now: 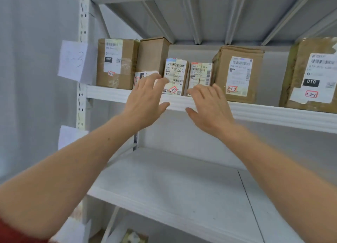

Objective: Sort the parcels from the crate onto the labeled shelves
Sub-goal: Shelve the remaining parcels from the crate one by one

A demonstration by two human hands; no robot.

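Note:
Several brown cardboard parcels stand in a row on the upper shelf (255, 113). Two small label-covered parcels sit in the middle: one (179, 73) marked 3-3-3 and one (200, 74) to its right. My left hand (145, 104) reaches up with straight, spread fingers, its fingertips at the left small parcel and the tall narrow box (153, 54) beside it. My right hand (209, 106) is raised with fingers spread just below the right small parcel, in front of the shelf edge. Neither hand holds anything.
A paper tag (76, 62) reading 3-3 hangs on the left upright. Larger boxes stand at the far left (116, 62), centre right (238, 73) and far right (313, 75). A bare white shelf board (173, 184) lies below.

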